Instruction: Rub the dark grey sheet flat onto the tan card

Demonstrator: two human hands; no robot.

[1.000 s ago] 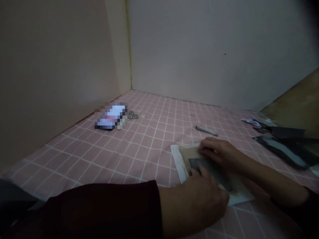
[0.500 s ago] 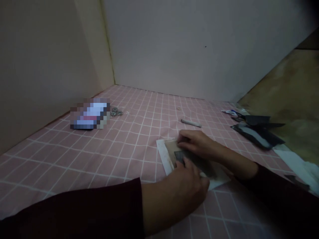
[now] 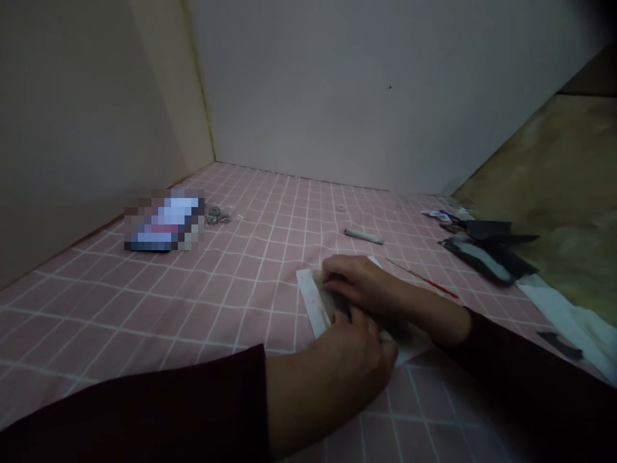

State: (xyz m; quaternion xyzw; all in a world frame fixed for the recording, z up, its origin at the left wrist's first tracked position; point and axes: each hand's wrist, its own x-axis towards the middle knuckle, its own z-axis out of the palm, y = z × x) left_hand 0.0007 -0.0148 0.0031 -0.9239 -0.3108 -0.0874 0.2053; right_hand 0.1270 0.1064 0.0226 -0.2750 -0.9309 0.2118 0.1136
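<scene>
A white sheet (image 3: 305,292) lies on the cloth, with a brownish patch on it and a dark grey flat piece (image 3: 343,307) over that. My left hand (image 3: 344,357) reaches in from the lower left, its bent fingertips closed on the dark piece's near edge. From the right, my right hand (image 3: 359,283) curls over the sheet's far part, just beyond the left fingers. Its fingers are drawn together and point down and left; whatever they pinch is hidden beneath them. The two hands nearly touch and cover most of the sheet.
A pink checked cloth (image 3: 231,283) covers the surface. Beyond the hands lie a grey-white tube (image 3: 364,236) and a thin red-handled tool (image 3: 434,285). Dark scraps (image 3: 486,257) and white paper (image 3: 563,315) are at right. A phone (image 3: 166,222) and small metal rings (image 3: 214,217) are at left.
My right hand has shifted left and nearer my left hand, now covering more of the dark piece. The red-handled tool has come into sight beside my right forearm. The view has turned slightly right.
</scene>
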